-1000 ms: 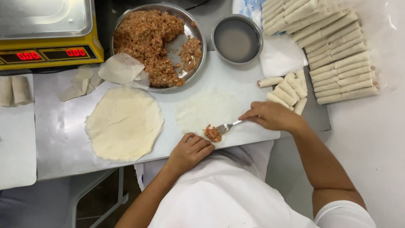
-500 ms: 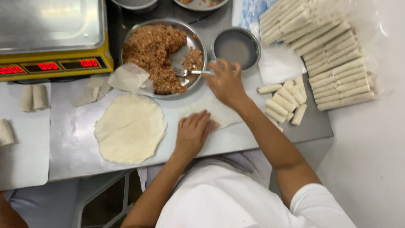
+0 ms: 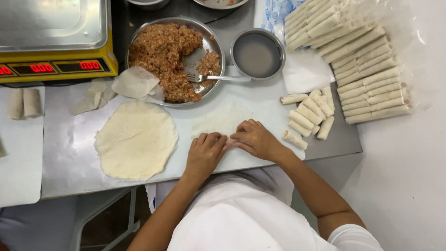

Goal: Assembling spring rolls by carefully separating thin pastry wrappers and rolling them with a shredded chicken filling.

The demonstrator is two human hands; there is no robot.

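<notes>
- Now both hands rest on the near edge of a thin wrapper (image 3: pixel 223 120) spread on the bench (image 3: pixel 65 153).
- Left hand (image 3: pixel 205 153) has its fingers (image 3: pixel 210 138) curled down, pressing the wrapper's edge at six o'clock.
- Right hand (image 3: pixel 254 139) does the same, fingertips touching the left's.
- Wrapper stretches toward twelve o'clock from the fingers.
- Pan of meat filling (image 3: pixel 160 51) lies beyond, a fork (image 3: pixel 218 78) resting in it.

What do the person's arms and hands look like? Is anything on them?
Both arms are bare from the wrist up to short white sleeves; the right sleeve shows at the shoulder. The left hand and right hand wear no gloves, and no rings, watch or bracelets can be seen. The top is plain white.
</notes>
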